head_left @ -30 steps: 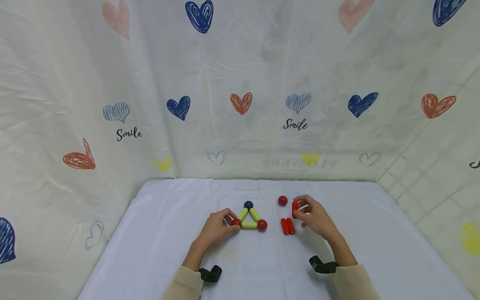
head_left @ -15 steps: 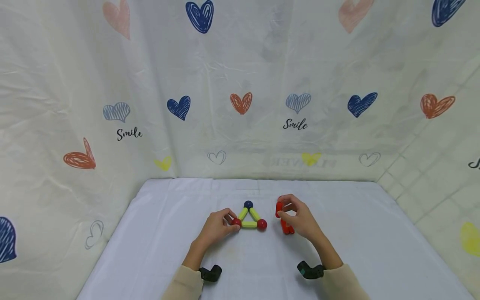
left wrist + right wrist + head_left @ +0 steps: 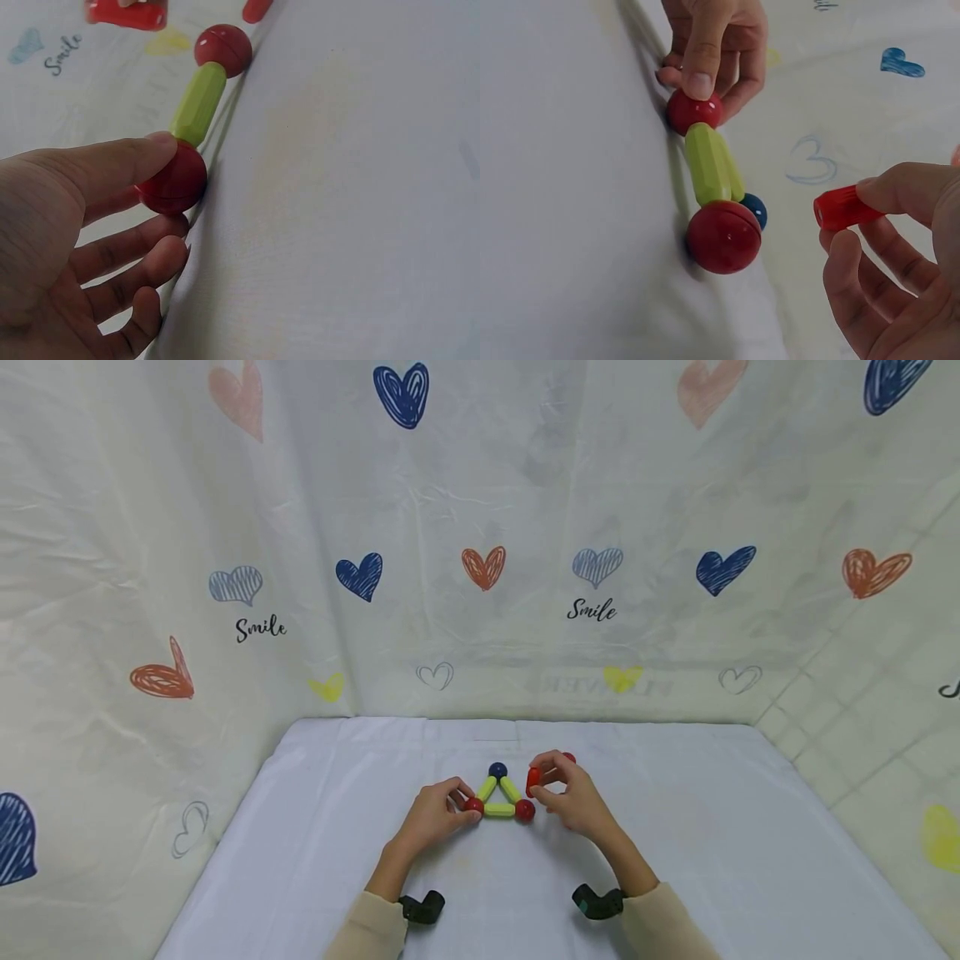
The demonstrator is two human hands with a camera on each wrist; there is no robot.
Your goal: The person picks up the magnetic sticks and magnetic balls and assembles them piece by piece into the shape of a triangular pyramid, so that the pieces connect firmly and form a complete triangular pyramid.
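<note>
A flat triangle of three yellow-green magnetic rods (image 3: 498, 810) lies on the white cloth. Its corners are a dark blue ball (image 3: 497, 770) at the back, a red ball (image 3: 474, 807) at the left and another red ball (image 3: 525, 811) at the right. My left hand (image 3: 435, 810) pinches the left red ball between thumb and fingers. Between thumb and fingertips, my right hand (image 3: 576, 797) holds a red rod (image 3: 844, 208) upright in the head view, raised beside the triangle's right side and apart from it.
Behind the right hand a loose red ball (image 3: 569, 757) peeks out. One loose red rod (image 3: 257, 9) shows at the top of the left wrist view; the right hand hides that spot in the head view. A heart-printed curtain (image 3: 525, 635) closes off the table's back edge.
My right hand has carried the red rod leftward, past the loose red ball and over the loose red rods, to the triangle's right side. The left hand has stayed on its ball.
</note>
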